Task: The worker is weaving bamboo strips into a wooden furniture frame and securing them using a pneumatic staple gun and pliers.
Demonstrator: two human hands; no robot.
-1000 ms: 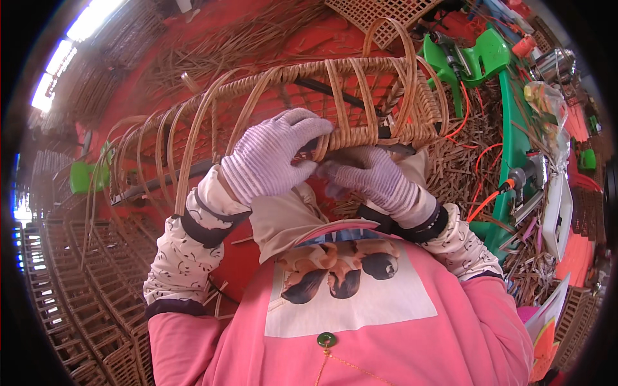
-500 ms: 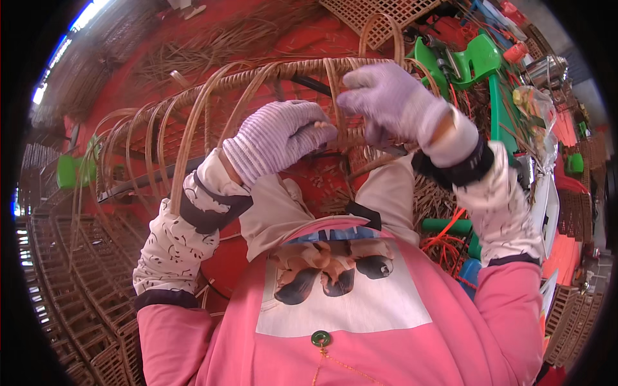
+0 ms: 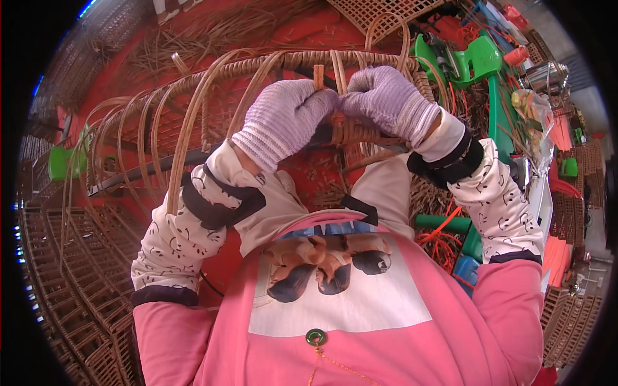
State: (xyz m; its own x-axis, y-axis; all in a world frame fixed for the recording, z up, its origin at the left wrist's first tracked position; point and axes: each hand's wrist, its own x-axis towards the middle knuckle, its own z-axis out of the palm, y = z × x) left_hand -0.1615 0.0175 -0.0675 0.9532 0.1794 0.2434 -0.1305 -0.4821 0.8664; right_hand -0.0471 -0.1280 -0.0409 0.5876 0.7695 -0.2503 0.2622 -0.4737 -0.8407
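Observation:
Both my hands wear lilac-and-white striped knit gloves and meet at the middle of a brown woven rattan frame [image 3: 225, 74]. My left hand [image 3: 283, 119] is closed in a pinch on a flat rattan strip [image 3: 318, 76], whose short end sticks up above the thumb. Fingertips of my right hand [image 3: 389, 103] are pressed together right beside the left ones, at the rattan strands looped over the rim. What exactly lies between the right fingers is hidden by the glove. Long loose strands [image 3: 193, 122] arch from the rim on the left. A dark bar [image 3: 161, 168] runs across the frame, below its rim.
Brown woven lattice panels [image 3: 71, 283] are stacked at the left. Loose rattan strips [image 3: 212, 45] lie on the red floor beyond the frame. A green plastic stool [image 3: 479, 61] with tools stands at far right. Orange cord [image 3: 444, 241] lies near my right knee.
My right hand has come down and left, its fingers closing beside my left hand. The left hand has risen slightly, and a strip end now shows above it.

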